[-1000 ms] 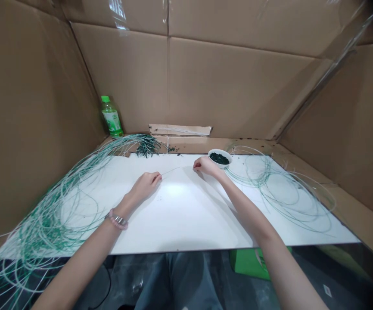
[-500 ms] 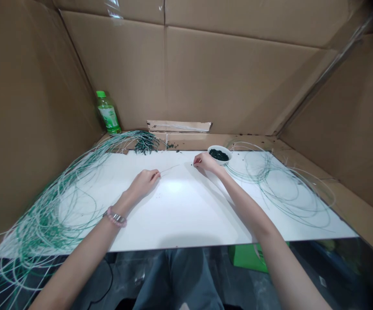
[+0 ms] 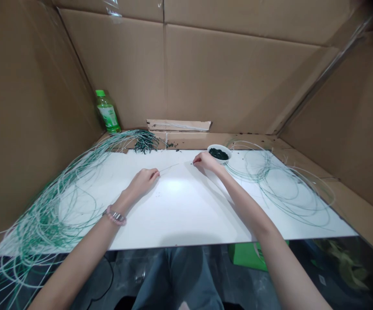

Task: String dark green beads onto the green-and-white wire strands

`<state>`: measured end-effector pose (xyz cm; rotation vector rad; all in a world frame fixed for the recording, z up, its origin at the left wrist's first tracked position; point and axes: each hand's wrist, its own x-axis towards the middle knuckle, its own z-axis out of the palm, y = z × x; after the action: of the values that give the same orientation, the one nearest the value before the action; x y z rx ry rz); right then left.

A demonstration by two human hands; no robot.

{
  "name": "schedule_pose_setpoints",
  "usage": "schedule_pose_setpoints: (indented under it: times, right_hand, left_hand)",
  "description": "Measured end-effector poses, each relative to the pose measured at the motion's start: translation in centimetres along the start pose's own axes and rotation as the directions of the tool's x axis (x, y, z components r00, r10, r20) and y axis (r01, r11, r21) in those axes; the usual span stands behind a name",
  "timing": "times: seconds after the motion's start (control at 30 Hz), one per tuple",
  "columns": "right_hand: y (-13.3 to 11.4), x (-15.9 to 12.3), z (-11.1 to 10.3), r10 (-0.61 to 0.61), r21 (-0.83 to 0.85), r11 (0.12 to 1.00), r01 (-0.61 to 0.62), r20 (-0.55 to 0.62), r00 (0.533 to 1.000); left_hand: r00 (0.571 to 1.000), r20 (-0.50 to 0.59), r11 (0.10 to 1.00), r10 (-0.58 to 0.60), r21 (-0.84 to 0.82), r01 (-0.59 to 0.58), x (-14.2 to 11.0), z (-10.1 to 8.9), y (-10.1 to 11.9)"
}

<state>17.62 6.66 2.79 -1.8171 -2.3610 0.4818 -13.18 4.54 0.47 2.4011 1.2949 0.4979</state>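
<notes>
Near the middle of the white board, my left hand (image 3: 146, 178) is closed in a pinch on a thin pale wire (image 3: 170, 167), whose free end points up and to the right. My right hand (image 3: 204, 160) is pinched shut at the front left of a white bowl (image 3: 228, 151) filled with small dark pieces (image 3: 218, 153). A tiny dark piece (image 3: 191, 163) shows at its fingertips; whether they grip it or it lies on the board is too small to tell. A gap separates the wire's end from my right fingers.
A big tangle of green and white wires (image 3: 47, 211) covers the left side, its dark-tipped ends (image 3: 145, 142) bunched at the back. Loose wire coils (image 3: 270, 181) lie right. A green bottle (image 3: 108, 113) stands in the back left corner. Cardboard walls (image 3: 222, 77) enclose the white board (image 3: 180, 215).
Both hands stay almost where they were, the left still on the wire and the right beside the bowl. The whole view has shifted very slightly.
</notes>
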Motion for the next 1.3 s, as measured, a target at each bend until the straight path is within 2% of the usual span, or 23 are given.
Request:
schedule_pose_setpoints:
  times: [0.67,0.97,1.3]
  right_hand:
    - [0.4,-0.1,-0.8,-0.004,0.02,1.0,0.006,-0.055,0.998]
    - [0.1,0.5,0.9,-0.051,0.029,0.998,0.052,-0.023,0.998]
    - [-0.4,0.1,0.5,-0.033,-0.008,0.999,0.033,-0.05,0.998]
  left_hand:
    - [1.0,-0.005,1.0,-0.026,0.013,0.026,-0.1,-0.3,0.5]
    - [0.999,-0.008,0.999,-0.038,0.008,0.038,-0.1,-0.2,0.4]
    - [0.999,-0.004,0.999,-0.037,0.009,0.037,-0.1,-0.3,0.4]
